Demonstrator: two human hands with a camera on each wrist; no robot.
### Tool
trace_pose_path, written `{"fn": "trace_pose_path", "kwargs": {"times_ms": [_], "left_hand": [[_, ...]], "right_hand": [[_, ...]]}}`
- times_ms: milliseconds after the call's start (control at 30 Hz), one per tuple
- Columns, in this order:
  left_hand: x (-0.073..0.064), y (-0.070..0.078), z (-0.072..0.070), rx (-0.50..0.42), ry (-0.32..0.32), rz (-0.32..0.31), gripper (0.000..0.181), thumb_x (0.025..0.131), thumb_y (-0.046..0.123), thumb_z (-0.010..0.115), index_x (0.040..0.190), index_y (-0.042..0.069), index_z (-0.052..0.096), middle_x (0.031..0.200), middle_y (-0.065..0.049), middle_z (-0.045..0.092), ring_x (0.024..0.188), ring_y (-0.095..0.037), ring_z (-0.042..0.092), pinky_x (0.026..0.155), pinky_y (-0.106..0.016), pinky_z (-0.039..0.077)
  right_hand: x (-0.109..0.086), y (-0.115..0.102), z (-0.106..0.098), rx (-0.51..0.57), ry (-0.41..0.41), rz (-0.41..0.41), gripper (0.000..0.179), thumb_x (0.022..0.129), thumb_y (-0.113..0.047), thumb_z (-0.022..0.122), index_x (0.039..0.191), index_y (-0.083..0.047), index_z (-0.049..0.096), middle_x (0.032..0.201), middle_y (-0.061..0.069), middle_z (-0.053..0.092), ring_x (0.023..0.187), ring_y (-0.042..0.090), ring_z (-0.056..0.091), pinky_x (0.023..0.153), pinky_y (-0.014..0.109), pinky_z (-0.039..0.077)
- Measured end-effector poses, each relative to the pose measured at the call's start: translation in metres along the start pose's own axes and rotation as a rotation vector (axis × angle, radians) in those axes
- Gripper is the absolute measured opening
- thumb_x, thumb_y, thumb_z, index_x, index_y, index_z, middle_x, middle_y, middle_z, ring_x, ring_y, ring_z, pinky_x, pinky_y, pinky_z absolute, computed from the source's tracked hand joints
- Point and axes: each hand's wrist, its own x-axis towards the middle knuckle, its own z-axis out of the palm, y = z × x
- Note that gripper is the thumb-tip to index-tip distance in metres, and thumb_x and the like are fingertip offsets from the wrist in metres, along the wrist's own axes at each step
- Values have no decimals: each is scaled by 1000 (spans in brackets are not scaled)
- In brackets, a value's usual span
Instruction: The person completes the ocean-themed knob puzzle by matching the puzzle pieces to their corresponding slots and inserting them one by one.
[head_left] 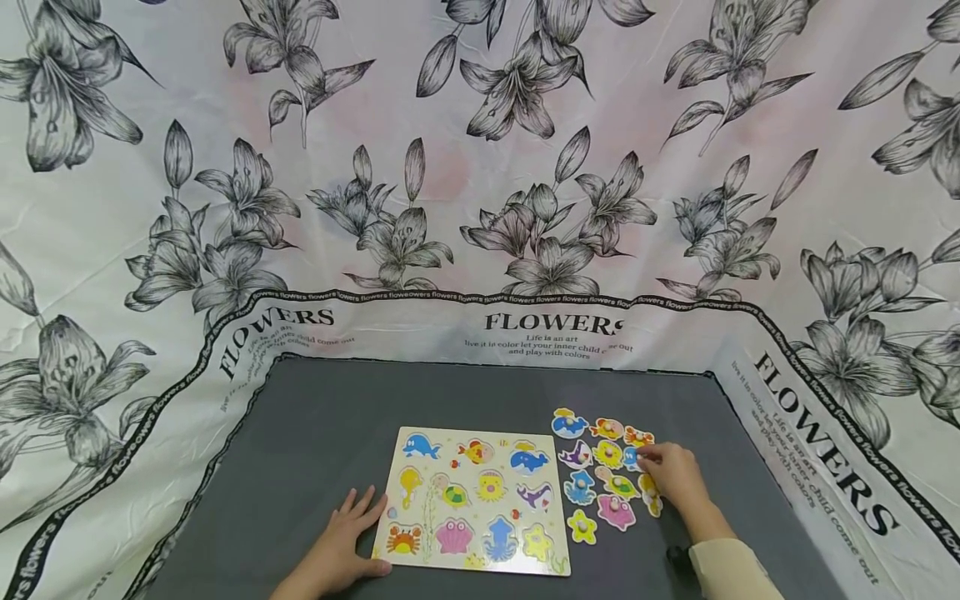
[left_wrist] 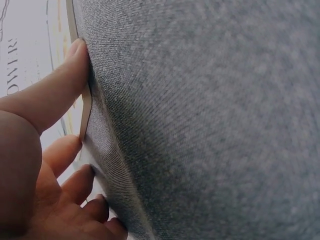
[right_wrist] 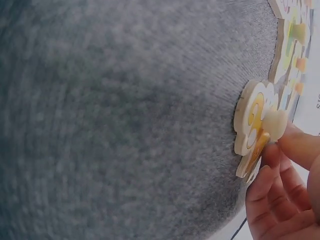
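Left hand (head_left: 341, 537), fingers spread, touched the cream rectangular wooden-looking animal-puzzle board (head_left: 517, 567) at its left edge, presumably steadying it, while right hand's (head_left: 675, 475) bent fingers met a small blue piece (head_left: 630, 458) right of it, pinching unconfirmed.

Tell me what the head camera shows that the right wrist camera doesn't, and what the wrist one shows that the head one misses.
Only the head view shows the left hand, the whole puzzle board, the cream sleeve and the lily drawings.

Only the right wrist view shows the thick edge of the yellow piece side-on, with its pale knob in profile.

Both show the right hand, that yellow piece, other loose pieces and the grey surface.
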Motion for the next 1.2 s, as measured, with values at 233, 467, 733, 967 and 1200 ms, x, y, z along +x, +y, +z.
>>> {"fn": "trace_pose_path", "kwargs": {"times_ms": [233,467,733,967,1200], "left_hand": [[-1,2,0,2,3,3,108,62,42,93,153,9,45,163,-23,29,151,-54,10,113,-78,11],[-1,5,-1,6,0,-7,108,62,43,93,153,11,45,163,-23,28,151,-53,9,114,-77,11],[-1,5,-2,6,7,-5,109,61,43,93,153,11,45,164,-22,28,152,-53,8,113,-77,11],[0,3,2,20,-14,-41,110,61,45,93,154,13,44,164,-21,27,152,-52,8,114,-76,11],[2,3,1,33,-5,-23,109,62,45,93,154,12,44,164,-21,28,152,-52,9,114,-76,12]], "right_hand": [[2,2,4,29,33,-18,19,94,-10,71,109,0,77,118,26,68,105,40,64,89,58,52],[3,1,1,59,50,29,19,95,-12,70,109,-1,77,116,27,70,108,43,64,91,58,52],[-1,-9,-7,59,109,-32,19,93,-14,73,107,-2,78,111,24,72,97,38,68,81,52,58],[0,-26,-9,56,99,-35,20,93,-18,74,106,-3,79,111,23,72,94,36,69,78,50,58],[0,-41,-10,81,133,-66,19,92,-17,75,105,-3,80,110,21,74,93,34,70,76,47,58]]}}
